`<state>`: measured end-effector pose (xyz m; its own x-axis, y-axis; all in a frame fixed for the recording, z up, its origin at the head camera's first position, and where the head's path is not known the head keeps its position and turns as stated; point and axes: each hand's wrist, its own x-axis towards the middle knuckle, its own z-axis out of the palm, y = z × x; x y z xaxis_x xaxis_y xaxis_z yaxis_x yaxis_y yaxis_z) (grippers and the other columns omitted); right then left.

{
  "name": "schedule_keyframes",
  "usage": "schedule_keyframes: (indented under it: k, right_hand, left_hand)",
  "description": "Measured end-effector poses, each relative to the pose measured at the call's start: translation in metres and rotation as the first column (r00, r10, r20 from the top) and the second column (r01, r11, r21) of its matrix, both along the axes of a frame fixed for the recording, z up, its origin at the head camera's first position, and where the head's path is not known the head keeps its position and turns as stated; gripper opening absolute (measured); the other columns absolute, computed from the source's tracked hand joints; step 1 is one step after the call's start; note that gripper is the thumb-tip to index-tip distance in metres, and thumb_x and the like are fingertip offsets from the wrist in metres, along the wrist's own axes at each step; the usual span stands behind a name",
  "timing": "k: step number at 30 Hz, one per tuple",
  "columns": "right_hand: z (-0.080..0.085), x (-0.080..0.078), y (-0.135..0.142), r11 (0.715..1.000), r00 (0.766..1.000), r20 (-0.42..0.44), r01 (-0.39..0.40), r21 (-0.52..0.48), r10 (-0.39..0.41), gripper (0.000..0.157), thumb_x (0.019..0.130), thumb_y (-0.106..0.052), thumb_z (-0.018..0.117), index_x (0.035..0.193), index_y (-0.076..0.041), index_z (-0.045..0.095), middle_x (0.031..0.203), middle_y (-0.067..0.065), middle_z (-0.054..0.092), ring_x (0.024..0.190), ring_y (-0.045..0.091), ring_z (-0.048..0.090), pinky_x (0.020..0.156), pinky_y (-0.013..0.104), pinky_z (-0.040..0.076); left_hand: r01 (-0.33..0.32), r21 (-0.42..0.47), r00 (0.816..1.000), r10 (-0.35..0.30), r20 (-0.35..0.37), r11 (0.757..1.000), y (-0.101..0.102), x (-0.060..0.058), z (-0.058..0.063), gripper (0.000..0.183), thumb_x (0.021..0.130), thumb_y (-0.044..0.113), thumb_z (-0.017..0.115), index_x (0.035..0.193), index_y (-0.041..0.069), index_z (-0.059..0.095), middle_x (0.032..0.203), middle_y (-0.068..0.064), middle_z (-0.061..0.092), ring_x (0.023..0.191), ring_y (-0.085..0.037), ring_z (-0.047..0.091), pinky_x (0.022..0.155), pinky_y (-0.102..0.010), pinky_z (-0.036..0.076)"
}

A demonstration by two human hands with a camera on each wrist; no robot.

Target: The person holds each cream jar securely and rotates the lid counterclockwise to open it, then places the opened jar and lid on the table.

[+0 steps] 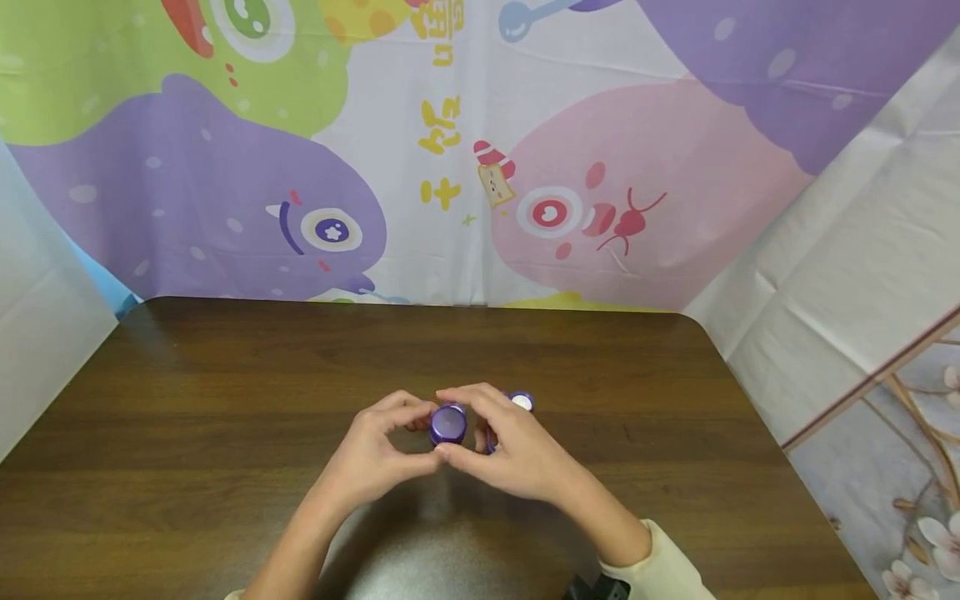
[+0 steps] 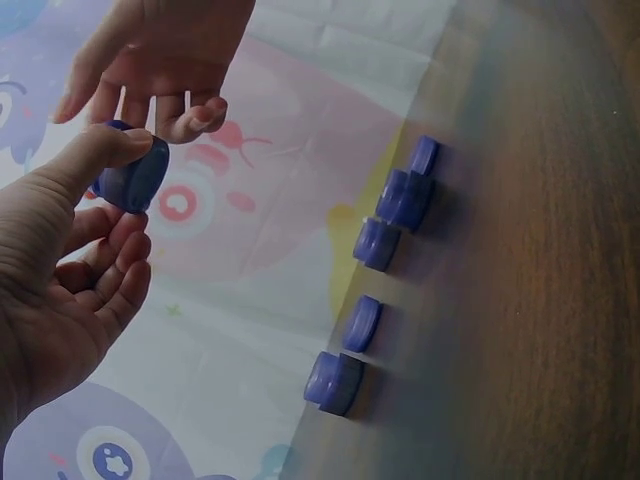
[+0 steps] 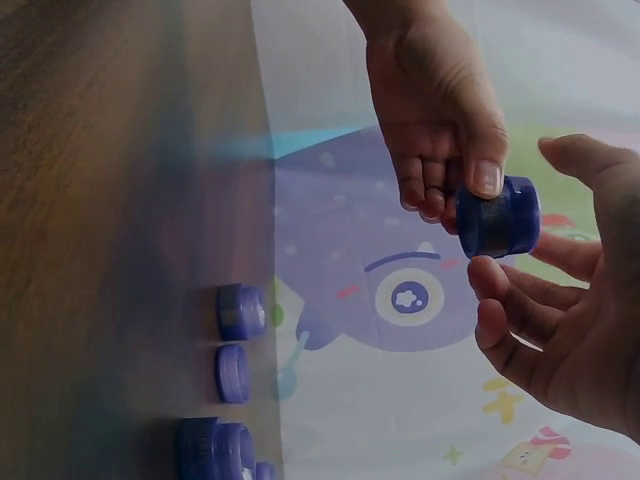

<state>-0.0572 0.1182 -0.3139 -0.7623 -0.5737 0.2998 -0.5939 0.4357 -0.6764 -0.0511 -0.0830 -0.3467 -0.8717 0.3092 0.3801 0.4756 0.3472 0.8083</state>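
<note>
A small purple jar [image 1: 447, 425] with a broad round lid is held up between the two hands. My left hand [image 1: 378, 446] pinches it between thumb and fingers, plainly in the left wrist view, where the jar [image 2: 132, 170] lies tilted on its side. Around its other side stands my right hand [image 1: 510, 442], thumb and fingers spread apart. In the right wrist view, the right hand's fingertips [image 3: 488, 275] come close under the jar [image 3: 500, 218]; whether they touch it I cannot tell.
On the brown wooden table [image 1: 225, 400], several purple jars and lids stand in a row, among them a jar [image 2: 335, 383], a flat lid [image 2: 365, 324] and a smaller jar [image 2: 377, 244]. In the head view, the right hand hides most; one white-centred piece [image 1: 521, 402] shows behind it.
</note>
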Motion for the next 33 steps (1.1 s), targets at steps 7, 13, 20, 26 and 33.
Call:
schedule_keyframes:
  k: [7, 13, 20, 26, 33]
  right_hand:
    - [-0.0024, -0.0015, -0.0015, 0.998, 0.998, -0.035, 0.053, -0.026, -0.054, 0.038, 0.080, -0.025, 0.074, 0.114, -0.011, 0.060, 0.112, 0.000, 0.060, 0.060, 0.000, 0.046, 0.052, 0.017, 0.044]
    - [-0.0021, -0.0025, -0.0004, 1.000, 0.999, -0.019, -0.030, -0.002, 0.030, 0.041, 0.084, -0.016, 0.065, 0.124, -0.014, 0.056, 0.118, 0.000, 0.058, 0.067, 0.004, 0.049, 0.056, 0.020, 0.047]
    - [0.0012, 0.0014, -0.0008, 0.999, 0.998, 0.037, 0.054, -0.006, -0.053, 0.059, 0.084, -0.029, 0.069, 0.137, -0.020, 0.044, 0.125, -0.001, 0.053, 0.065, 0.005, 0.049, 0.056, 0.020, 0.046]
    - [-0.0014, -0.0005, -0.0001, 0.998, 0.998, -0.020, 0.057, -0.032, -0.058, 0.038, 0.082, -0.024, 0.071, 0.116, -0.013, 0.058, 0.120, 0.001, 0.056, 0.062, 0.003, 0.048, 0.054, 0.018, 0.046]
    - [-0.0007, -0.0002, -0.0006, 1.000, 1.000, -0.020, 0.010, -0.013, -0.011, 0.047, 0.084, -0.023, 0.068, 0.128, -0.017, 0.053, 0.125, 0.001, 0.054, 0.066, 0.005, 0.050, 0.056, 0.025, 0.049]
  left_hand:
    - [0.005, 0.009, 1.000, -0.005, 0.009, 1.000, 0.0004, -0.0002, 0.0015, 0.034, 0.069, 0.007, 0.079, 0.102, 0.007, 0.071, 0.095, 0.007, 0.062, 0.087, -0.015, 0.059, 0.079, -0.025, 0.052]
    - [0.012, 0.005, 1.000, -0.012, 0.011, 1.000, 0.0005, 0.0009, 0.0022, 0.040, 0.069, 0.010, 0.080, 0.107, 0.004, 0.069, 0.095, 0.008, 0.062, 0.088, -0.014, 0.058, 0.081, -0.028, 0.052]
    - [-0.001, 0.007, 1.000, 0.002, -0.008, 1.000, 0.0003, 0.0006, 0.0024, 0.033, 0.070, 0.009, 0.079, 0.102, 0.006, 0.071, 0.093, 0.008, 0.062, 0.086, -0.013, 0.059, 0.078, -0.023, 0.051]
    - [-0.007, 0.007, 1.000, 0.007, -0.020, 1.000, 0.0004, 0.0003, 0.0026, 0.035, 0.069, 0.011, 0.081, 0.102, 0.006, 0.071, 0.094, 0.008, 0.063, 0.086, -0.007, 0.058, 0.078, -0.028, 0.052]
    - [-0.011, 0.007, 1.000, 0.011, -0.028, 1.000, -0.0005, 0.0005, 0.0019, 0.035, 0.068, 0.011, 0.081, 0.102, 0.007, 0.071, 0.092, 0.009, 0.063, 0.085, -0.009, 0.059, 0.078, -0.026, 0.052]
